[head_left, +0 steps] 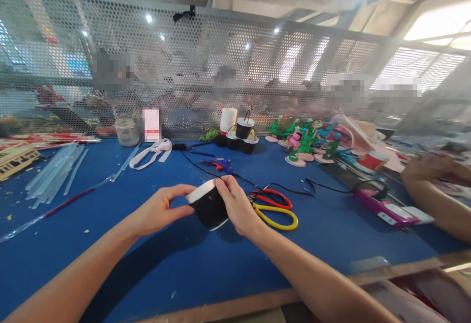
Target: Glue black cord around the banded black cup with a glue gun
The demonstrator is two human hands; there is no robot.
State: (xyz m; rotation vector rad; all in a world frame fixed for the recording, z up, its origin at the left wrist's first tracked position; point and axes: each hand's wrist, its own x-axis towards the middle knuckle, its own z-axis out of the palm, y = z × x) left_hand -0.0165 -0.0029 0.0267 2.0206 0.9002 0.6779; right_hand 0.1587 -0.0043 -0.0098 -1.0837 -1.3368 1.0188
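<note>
A small black cup with a white rim is held tilted just above the blue table, between both my hands. My left hand pinches its left side with thumb and fingers. My right hand grips its right side, fingers at the rim. Right beside my right hand lie red-handled scissors and yellow-handled scissors.
A blue glue gun with a black cord, more black cups and a white paper cup stack sit farther back. Clear glue sticks lie left. Green and pink craft pieces and a purple device are right, near another person's arm. A mesh screen stands behind.
</note>
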